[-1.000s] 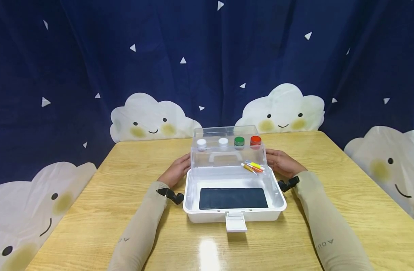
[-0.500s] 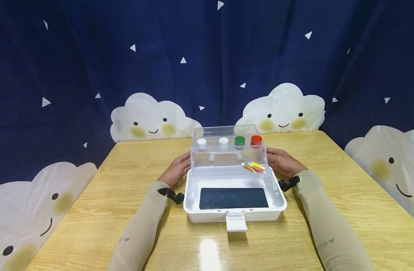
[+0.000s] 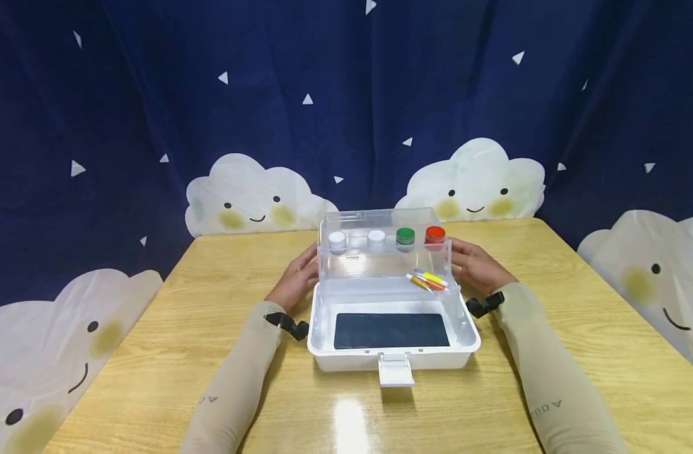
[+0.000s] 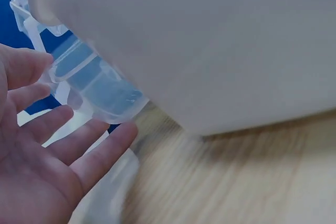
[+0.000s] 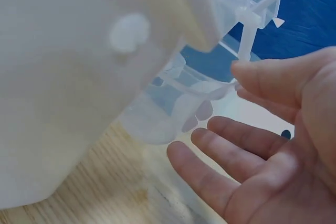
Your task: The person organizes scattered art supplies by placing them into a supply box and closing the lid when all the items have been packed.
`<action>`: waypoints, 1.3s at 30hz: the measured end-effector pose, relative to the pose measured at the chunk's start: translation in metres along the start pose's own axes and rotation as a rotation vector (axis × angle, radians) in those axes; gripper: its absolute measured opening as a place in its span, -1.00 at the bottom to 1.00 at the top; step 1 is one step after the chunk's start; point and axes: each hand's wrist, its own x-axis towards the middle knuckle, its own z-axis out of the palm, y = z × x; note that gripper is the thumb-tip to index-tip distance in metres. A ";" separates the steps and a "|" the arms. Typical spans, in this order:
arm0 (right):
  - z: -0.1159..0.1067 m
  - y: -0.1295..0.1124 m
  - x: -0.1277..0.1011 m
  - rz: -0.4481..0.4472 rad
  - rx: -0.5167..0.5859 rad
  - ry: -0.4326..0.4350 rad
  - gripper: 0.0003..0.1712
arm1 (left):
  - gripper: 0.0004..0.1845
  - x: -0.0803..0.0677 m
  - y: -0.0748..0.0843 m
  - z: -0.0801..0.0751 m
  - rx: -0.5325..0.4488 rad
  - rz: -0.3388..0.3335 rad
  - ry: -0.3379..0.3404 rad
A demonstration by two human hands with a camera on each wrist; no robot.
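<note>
A white plastic box (image 3: 391, 362) stands open on the wooden table (image 3: 210, 353), with its clear lid (image 3: 380, 265) raised at the back. A dark flat pad (image 3: 390, 331) lies on the box floor. My left hand (image 3: 301, 274) touches the lid's left side and my right hand (image 3: 473, 265) its right side, fingers straight. Two white jars (image 3: 337, 240), a green jar (image 3: 405, 237) and a red jar (image 3: 435, 235) show through the lid in a row. Coloured tubes (image 3: 429, 280) lie by its right end. Up close, my left hand's fingers (image 4: 100, 156) and my right hand's fingers (image 5: 210, 140) lie against the clear lid's edge.
The box's front latch (image 3: 395, 371) hangs open toward me. A dark blue curtain (image 3: 346, 94) with white cloud figures hangs behind and beside the table. The table's far edge runs just behind the lid.
The lid has tipped up a little more between my hands, which moved slightly up and back with it. The jars and tubes seen through it shifted a bit right.
</note>
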 end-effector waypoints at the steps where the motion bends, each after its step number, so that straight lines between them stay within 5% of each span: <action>1: 0.000 -0.001 0.000 -0.004 -0.001 0.005 -0.32 | -0.37 0.000 0.001 0.000 0.009 0.000 0.006; 29: 0.000 -0.017 0.015 0.023 -0.061 0.100 -0.28 | -0.38 0.015 0.011 -0.008 -0.005 0.110 0.031; 39: -0.001 -0.012 0.016 -0.014 -0.037 0.128 -0.26 | -0.39 0.028 0.002 -0.007 -0.044 0.089 0.055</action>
